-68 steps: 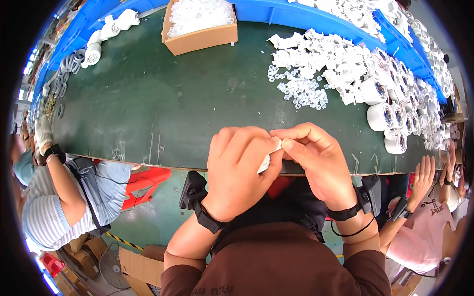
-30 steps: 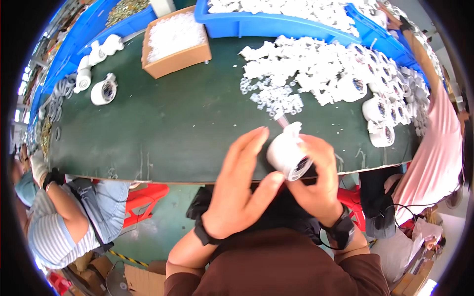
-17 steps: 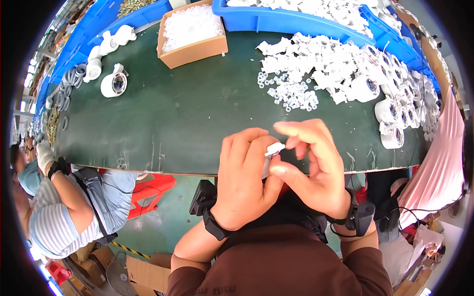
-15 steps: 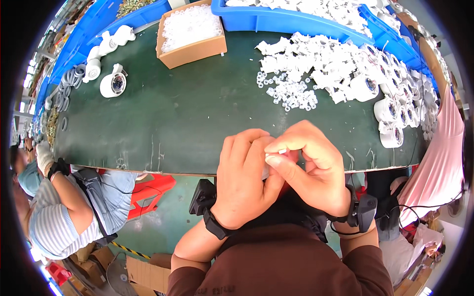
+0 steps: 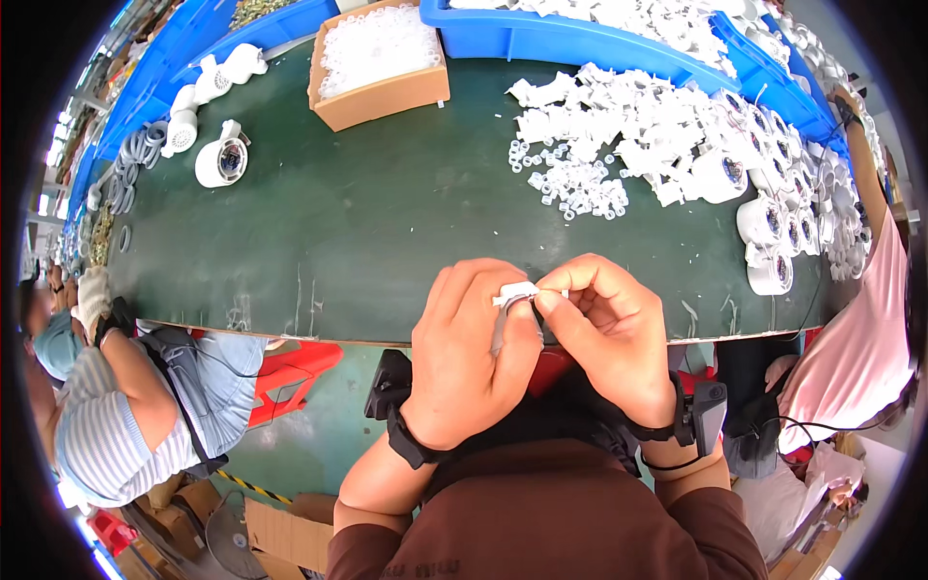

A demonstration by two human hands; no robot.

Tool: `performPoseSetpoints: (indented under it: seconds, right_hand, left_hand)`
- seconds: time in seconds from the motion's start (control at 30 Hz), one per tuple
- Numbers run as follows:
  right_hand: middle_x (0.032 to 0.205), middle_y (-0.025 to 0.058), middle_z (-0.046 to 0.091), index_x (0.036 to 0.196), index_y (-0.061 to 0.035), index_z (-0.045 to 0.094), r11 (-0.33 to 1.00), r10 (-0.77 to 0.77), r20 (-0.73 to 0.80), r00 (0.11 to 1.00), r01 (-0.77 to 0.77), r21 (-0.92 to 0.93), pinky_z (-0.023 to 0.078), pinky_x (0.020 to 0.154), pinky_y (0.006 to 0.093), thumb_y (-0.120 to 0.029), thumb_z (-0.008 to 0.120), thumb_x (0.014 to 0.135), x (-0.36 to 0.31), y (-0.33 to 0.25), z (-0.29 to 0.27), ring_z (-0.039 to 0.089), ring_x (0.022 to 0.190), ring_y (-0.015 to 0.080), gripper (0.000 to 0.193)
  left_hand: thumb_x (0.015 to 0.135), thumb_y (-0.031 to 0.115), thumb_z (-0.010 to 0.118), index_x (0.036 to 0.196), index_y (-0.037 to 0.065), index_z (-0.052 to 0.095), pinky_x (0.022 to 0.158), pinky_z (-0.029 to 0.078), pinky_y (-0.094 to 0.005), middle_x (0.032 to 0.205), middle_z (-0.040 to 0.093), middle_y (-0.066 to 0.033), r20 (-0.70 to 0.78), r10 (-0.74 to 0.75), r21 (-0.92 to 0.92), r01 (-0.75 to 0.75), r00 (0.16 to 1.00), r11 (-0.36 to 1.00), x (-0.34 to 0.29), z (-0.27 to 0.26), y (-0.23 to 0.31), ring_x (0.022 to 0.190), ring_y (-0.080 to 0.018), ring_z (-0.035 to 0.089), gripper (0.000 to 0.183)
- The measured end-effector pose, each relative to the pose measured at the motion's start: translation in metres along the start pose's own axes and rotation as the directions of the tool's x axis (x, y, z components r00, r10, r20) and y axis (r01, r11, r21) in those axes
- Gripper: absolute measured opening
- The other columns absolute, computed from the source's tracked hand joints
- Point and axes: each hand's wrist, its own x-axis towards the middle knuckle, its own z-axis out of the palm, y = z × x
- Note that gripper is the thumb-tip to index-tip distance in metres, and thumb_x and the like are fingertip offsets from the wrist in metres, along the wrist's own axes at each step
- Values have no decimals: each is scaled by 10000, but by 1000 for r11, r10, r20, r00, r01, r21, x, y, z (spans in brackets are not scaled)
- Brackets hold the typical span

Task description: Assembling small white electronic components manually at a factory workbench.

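My left hand point(image 5: 469, 353) is closed around a white plastic part point(image 5: 517, 289), whose upper end shows between thumb and fingers just past the table's near edge. Its lower portion is hidden by the hand. From the right, my right hand point(image 5: 619, 333) pinches a tiny white piece point(image 5: 565, 293) between thumb and forefinger, with the fingertips right beside the white part. Most of that piece is covered, so its exact kind is unclear. Ahead to the right lie small clear plastic rings point(image 5: 580, 188) in a loose pile, next to a heap of white plastic brackets point(image 5: 619, 111).
A cardboard box point(image 5: 382, 103) of clear pieces stands at the back, beside blue bins point(image 5: 580, 48). White round housings point(image 5: 759, 222) crowd the right; one white housing point(image 5: 222, 159) and grey rings point(image 5: 126, 169) lie left. Co-workers sit left, by a red stool point(image 5: 295, 382), and right.
Both hands have turned and spread slightly, bringing the white part in my left hand into view. My right fingertips still pinch the tiny piece beside it.
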Motion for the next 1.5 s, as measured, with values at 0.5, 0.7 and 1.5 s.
performPoseSetpoints:
  seconds: [0.5,0.7,1.5]
  right_hand:
    - [1110,142,664,1238,-66,637,245,-476,-8,880,123,-962,543,798,366,50,627,899,39,4,-120,641,944,295,358]
    - [1053,108,678,1243,-72,640,344,-399,-26,917,123,-931,528,719,308,62,620,900,39,3,-130,641,794,205,369]
    - [1161,125,702,1176,-48,696,514,-465,356,810,575,-637,565,832,374,103,735,747,13,7,-35,680,972,316,457]
  left_hand:
    - [875,73,668,957,30,652,743,504,-382,1023,673,-116,20,85,15,-85,996,996,-1,1,-5,861,-307,607,93]
    - [890,61,650,958,24,649,756,506,-387,1021,668,-118,21,21,4,-21,1000,1000,-1,-1,-3,873,-309,609,77]
    - [1000,98,579,1030,-26,667,818,513,-328,1036,688,-160,255,-69,-156,112,964,981,2,-13,3,889,-243,651,154]
